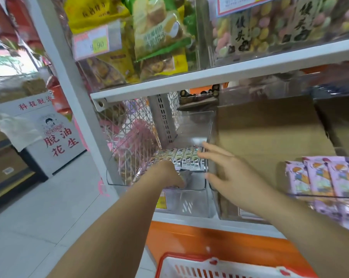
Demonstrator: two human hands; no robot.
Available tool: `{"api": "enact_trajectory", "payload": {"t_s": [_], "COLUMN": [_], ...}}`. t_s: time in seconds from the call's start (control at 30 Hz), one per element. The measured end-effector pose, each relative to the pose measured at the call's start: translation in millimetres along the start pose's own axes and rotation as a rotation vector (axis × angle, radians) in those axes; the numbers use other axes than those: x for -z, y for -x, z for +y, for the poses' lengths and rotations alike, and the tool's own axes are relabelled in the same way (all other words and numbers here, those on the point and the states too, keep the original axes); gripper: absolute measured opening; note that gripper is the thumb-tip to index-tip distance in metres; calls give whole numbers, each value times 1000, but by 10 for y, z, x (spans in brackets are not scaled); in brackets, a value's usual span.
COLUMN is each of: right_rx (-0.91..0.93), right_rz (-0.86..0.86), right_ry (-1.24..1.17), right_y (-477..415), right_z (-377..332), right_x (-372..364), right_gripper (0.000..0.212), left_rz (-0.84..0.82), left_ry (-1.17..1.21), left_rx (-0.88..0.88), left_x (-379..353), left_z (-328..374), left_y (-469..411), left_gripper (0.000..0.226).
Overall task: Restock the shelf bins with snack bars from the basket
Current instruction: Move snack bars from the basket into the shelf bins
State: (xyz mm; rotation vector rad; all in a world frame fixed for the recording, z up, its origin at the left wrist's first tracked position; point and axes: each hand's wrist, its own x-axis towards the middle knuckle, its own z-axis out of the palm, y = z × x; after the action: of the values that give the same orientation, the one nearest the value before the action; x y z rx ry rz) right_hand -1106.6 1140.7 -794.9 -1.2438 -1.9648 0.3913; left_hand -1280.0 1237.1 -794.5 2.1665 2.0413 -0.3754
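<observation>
Me loading bars [186,158] into bin [120,183].
My left hand [167,173] is inside the bin, grip unclear. Bars are rowed at the back: light, slick wrappers, so pinch the long edges. Right hand [229,169] is splayed against the bin wall.

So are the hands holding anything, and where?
The right hand holds nothing; its fingers are straight. The left hand reaches into the clear bin, fingers hidden: cannot tell.
</observation>
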Motion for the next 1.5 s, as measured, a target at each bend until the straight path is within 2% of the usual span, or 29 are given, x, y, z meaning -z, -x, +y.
{"api": "enact_trajectory", "payload": {"t_s": [0.1,0.2,0.3,0.37,0.4,0.57,0.67,0.73,0.8,0.87,0.93,1.03,1.13,1.3,1.43,1.5], "right_rx": [-3,-12,-11,-15,-21,-10,7,28,108,239,330,347,287,8,-142,-202], "right_rz": [-1,-4,-21,-41,-46,-42,-29,-7,94,195,197,26,-295,-905,-1180,-1215], "right_ry": [0,8,8,8,10,48,67,75,107,144,167,206,339,595,619,600], "right_y": [15,29,47,60,66,64,61,93,174,338,520,818,1235,1922,2280,2390], "right_z": [0,-21,-56,-80,-86,-54,-31,-45,-84,-120,-137,-95,18,461,864,1033], "right_x": [0,1,10,20,25,14,8,-10,-45,-90,-126,-166,-214,-287,-419,-479], "right_gripper": [45,44,44,44,44,43,44,44,38,32,26,23,32,36,42,45], "left_rz": [-65,-56,20,12,-16,-71,-35,58,204,427,675,894,877,595,261,118], "left_ry": [-61,-87,-34,-37,-82,-234,-203,-19,207,338,465,662,763,762,586,467], "left_rx": [-2,-33,-163,-247,-269,-293,-302,-291,-320,-345,-362,-380,-301,-238,-245,-231], "left_x": [-45,-44,-48,-39,-33,-20,21,70,82,-7,-169,-536,-1113,-2073,-2649,-2891], "left_z": [32,44,19,1,-5,-26,-20,-65,-127,-142,-107,-72,-52,75,163,206], "left_y": [-22,-3,-24,-18,-21,-56,15,88,220,473,790,1255,1545,1732,1659,1611], "left_gripper": [42,42,24,46,48,42,43,41,36,30,27,24,23,23,25,58]}}
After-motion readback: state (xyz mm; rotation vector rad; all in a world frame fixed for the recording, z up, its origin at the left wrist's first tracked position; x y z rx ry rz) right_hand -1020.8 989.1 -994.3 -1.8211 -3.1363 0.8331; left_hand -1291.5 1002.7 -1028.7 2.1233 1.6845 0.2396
